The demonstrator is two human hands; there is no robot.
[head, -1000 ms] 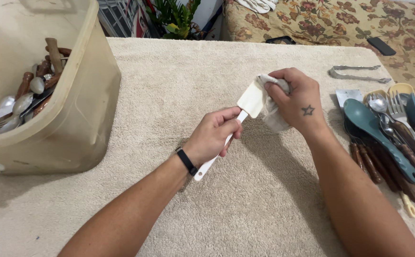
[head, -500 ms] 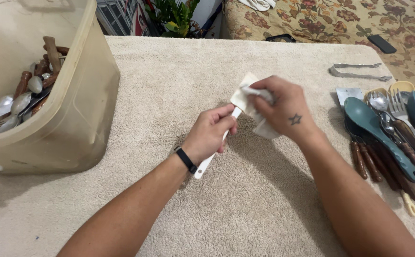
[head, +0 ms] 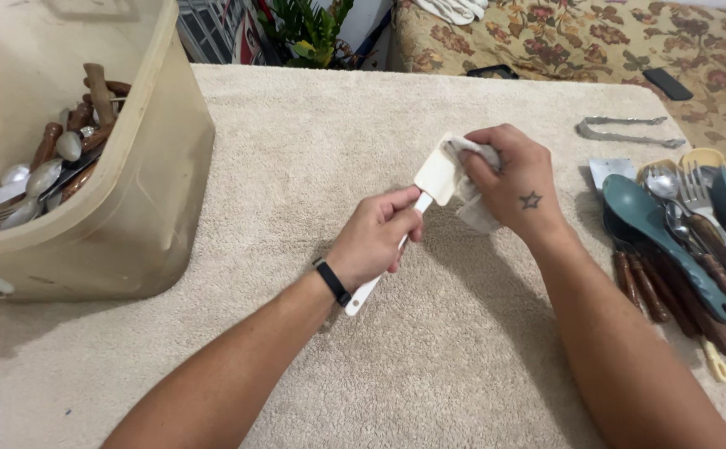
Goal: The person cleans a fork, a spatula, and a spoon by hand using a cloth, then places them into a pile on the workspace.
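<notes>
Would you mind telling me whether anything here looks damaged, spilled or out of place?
Nothing stands out. The left hand holds a small white spatula by its handle while the right hand presses a white cloth against its blade. Utensils sit in the beige plastic tub and lie together on the beige towel at right.

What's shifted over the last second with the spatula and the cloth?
The right hand slid the white cloth up along the blade of the white spatula and partway back. The left hand kept its grip on the handle. The tub and utensil pile stayed put.
</notes>
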